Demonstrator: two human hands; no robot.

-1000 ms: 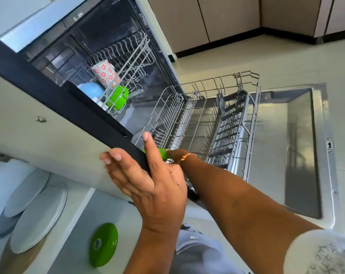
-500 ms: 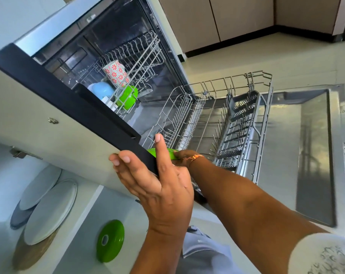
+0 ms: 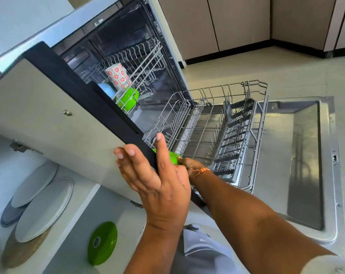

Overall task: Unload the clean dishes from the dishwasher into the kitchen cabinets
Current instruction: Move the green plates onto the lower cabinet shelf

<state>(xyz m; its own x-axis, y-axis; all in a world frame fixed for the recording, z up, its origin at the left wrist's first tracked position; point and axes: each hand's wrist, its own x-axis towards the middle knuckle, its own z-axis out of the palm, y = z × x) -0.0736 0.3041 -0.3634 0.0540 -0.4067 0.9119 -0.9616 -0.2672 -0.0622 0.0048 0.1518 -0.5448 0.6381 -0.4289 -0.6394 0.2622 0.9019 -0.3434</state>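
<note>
My left hand [image 3: 157, 180] holds the black edge of the open cabinet door [image 3: 55, 123], fingers on its pale face and thumb on the far side. Just behind it my right hand [image 3: 189, 165] grips a green bowl [image 3: 172, 156], mostly hidden by the left hand and the door. The dishwasher's upper rack [image 3: 146, 62] holds a floral mug [image 3: 117, 76], a blue cup [image 3: 107, 89] and another green bowl [image 3: 128, 97]. The pulled-out lower rack [image 3: 217, 135] has no dishes in it.
The dishwasher door [image 3: 298, 155] lies open flat to the right. Inside the cabinet, grey plates [image 3: 43, 208] sit on a woven mat [image 3: 19, 252], and a green bowl [image 3: 102, 243] rests upside down on the lower shelf. Brown floor cabinets [image 3: 236, 22] line the far wall.
My right hand has brought the green bowl slightly up and closer behind the cabinet door. My left hand keeps its hold on the door edge.
</note>
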